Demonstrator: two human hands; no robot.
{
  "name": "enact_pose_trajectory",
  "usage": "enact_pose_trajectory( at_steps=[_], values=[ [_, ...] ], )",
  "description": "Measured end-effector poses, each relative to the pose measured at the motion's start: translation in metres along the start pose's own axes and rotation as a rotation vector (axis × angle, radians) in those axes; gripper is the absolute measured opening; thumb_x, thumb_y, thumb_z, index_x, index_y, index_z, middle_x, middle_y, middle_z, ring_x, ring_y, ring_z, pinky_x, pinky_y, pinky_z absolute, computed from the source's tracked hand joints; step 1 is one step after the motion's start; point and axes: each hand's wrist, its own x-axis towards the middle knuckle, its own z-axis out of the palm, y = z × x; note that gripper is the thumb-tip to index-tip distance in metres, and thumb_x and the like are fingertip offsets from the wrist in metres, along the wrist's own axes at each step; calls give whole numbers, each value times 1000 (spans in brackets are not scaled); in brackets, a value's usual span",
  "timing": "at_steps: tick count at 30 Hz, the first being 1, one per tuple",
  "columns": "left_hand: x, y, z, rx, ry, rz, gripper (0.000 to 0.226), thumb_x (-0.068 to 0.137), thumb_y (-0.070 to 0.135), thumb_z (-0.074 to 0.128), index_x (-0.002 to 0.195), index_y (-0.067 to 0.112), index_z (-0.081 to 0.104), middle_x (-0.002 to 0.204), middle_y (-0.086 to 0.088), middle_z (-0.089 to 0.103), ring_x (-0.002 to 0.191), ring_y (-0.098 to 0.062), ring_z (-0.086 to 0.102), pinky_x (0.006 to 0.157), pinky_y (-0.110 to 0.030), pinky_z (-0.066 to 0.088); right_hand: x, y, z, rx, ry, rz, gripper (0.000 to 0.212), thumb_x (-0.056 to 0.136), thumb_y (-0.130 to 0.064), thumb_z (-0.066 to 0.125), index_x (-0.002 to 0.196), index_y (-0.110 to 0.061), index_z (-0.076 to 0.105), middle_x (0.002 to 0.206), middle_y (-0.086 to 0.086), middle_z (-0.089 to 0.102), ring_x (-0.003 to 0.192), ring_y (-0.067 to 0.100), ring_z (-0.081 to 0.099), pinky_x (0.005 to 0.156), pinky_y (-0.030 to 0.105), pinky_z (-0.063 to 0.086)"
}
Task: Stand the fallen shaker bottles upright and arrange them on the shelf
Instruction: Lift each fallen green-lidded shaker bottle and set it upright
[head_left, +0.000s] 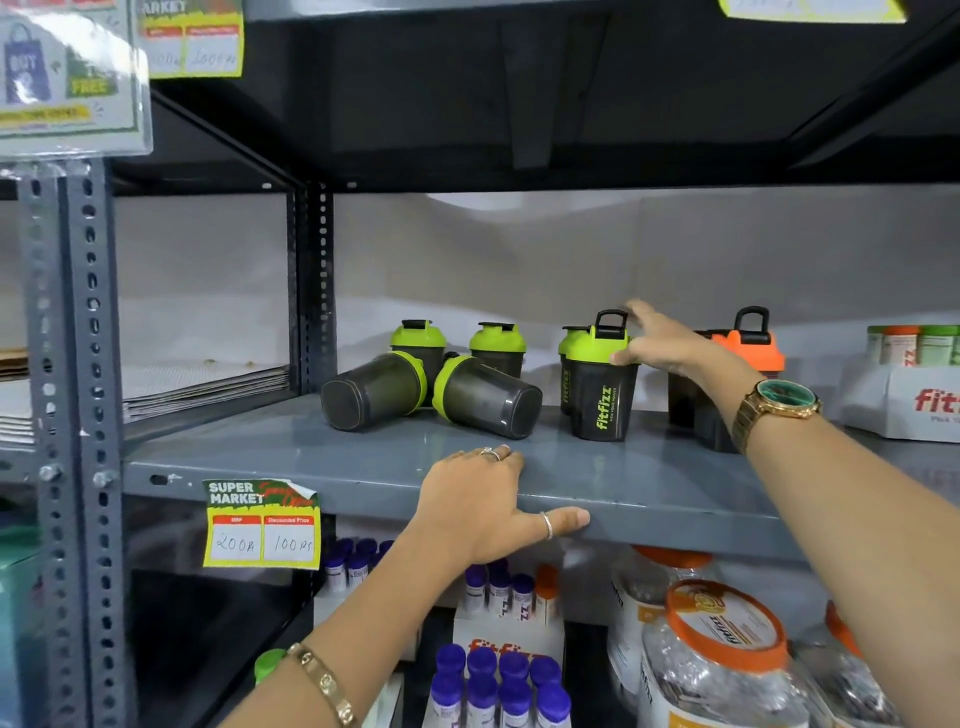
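Two dark shaker bottles with green lids lie on their sides on the grey shelf (363, 462): one at the left (371, 391), one beside it (488, 397). Two more green-lidded shakers (418, 343) (497, 345) stand upright behind them. An upright shaker marked fitfizz (602, 384) stands to the right, with another close behind it. My right hand (657, 340) touches its green lid from the right, fingers spread. My left hand (485, 506) rests flat on the shelf's front edge, holding nothing. An orange-lidded shaker (748, 343) stands behind my right wrist.
A white fitfizz box (904, 400) with small bottles stands at the far right of the shelf. A price tag (261, 522) hangs on the shelf edge. The shelf below holds purple-capped bottles (498, 680) and large orange-lidded jars (722, 654). A perforated steel post (78, 415) stands at the left.
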Motion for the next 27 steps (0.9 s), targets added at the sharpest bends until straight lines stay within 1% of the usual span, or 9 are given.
enact_pose_trajectory(
  at_steps=[2,3,7,10,14,20,22,25,27],
  values=[
    [-2,2,-2,-8,17,-27,97,60,90,28,112,12,53,118,-6,58,113,-23,51,85,-34,39,-8,-3,1,102,121,-4,85,79,-4,62,147,-23,16,154,12,24,140,30,26,111,40,26],
    [-5,4,-3,-11,48,-41,93,62,87,32,110,10,52,116,-6,58,111,-24,50,87,-34,38,-12,-6,2,101,198,-29,81,79,-6,60,146,-25,19,152,13,27,139,30,28,109,40,27],
    [-13,3,-6,-6,64,-102,99,59,88,36,117,9,50,122,-7,57,114,-25,47,98,-35,33,-22,-22,7,-128,465,-298,45,76,-4,54,121,-10,53,129,15,54,120,30,48,99,36,38],
    [-19,-9,-10,40,38,-133,104,56,90,34,118,9,51,121,-7,59,114,-24,48,101,-35,31,-26,-40,18,-212,513,-451,27,73,-1,52,97,-8,63,102,13,66,93,29,59,81,33,45],
    [-26,-32,-15,44,39,-160,101,53,92,32,109,11,55,116,-5,61,108,-24,51,94,-34,34,-29,-61,43,-249,419,-498,21,74,-3,53,91,-7,66,90,12,68,88,29,60,76,29,44],
    [-34,-66,-17,20,31,-134,116,46,97,20,116,10,54,123,-5,59,117,-20,50,105,-36,27,-15,-83,86,-362,173,-324,31,79,-20,58,107,-8,62,116,17,61,108,34,55,88,37,45],
    [-34,-69,-16,29,50,-120,113,47,96,21,112,11,54,118,-5,61,111,-21,53,100,-35,31,-9,-88,97,-411,94,-246,34,78,-31,62,99,-4,58,116,20,60,106,36,56,78,34,45],
    [-32,-71,-15,27,76,-120,106,47,95,20,104,13,55,108,-5,64,100,-23,56,85,-34,40,-3,-91,111,-457,-38,-154,34,73,-39,67,82,-11,49,100,13,58,90,33,56,61,26,38],
    [-31,-72,-14,31,84,-120,102,48,94,22,99,13,56,103,-5,65,96,-23,57,80,-34,41,-1,-91,119,-480,-108,-88,38,68,-41,71,81,-13,50,92,8,54,82,28,52,60,26,37]
  ],
)
